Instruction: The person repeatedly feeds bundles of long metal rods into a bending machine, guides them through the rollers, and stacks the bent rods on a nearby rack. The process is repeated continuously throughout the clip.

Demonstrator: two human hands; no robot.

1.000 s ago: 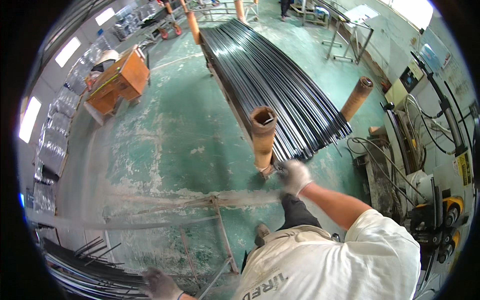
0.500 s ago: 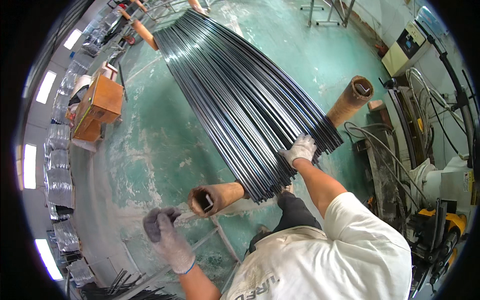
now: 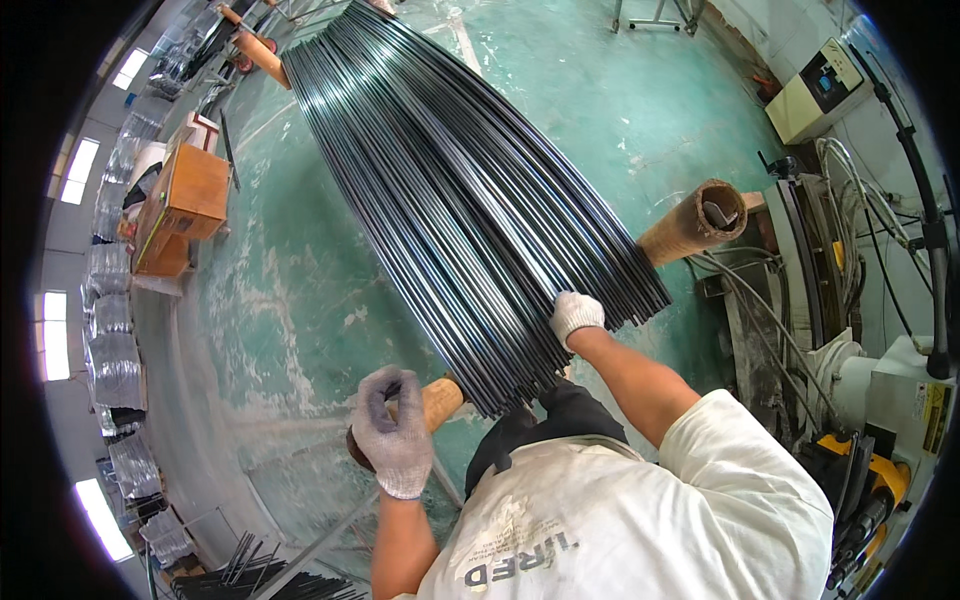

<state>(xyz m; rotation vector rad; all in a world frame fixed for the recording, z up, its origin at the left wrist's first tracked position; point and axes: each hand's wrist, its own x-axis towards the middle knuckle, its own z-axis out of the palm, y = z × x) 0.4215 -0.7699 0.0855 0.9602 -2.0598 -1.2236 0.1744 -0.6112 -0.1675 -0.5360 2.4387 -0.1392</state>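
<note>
Long glossy black rods lie side by side in a wide sheet, fanning away from me toward the far left. My right hand, in a pale knitted glove, is closed around rods near their near ends; exactly how many it grips is hidden. To the left, my left hand is raised, gloved in grey. Its thumb and fingers curl together into a ring, with nothing visible in them. Behind that hand a brown cardboard tube is partly covered. Another cardboard tube sticks out beyond the sheet's right edge.
Wooden cabinets stand at the left. Machinery with hoses lines the right side, below a cream-coloured box. Wrapped bundles line the left wall. More dark rods lie at the lower left on a metal frame.
My left hand has moved up and right, in front of the near tube. My right hand has shifted slightly left and closed from a flatter pose over the rods.
</note>
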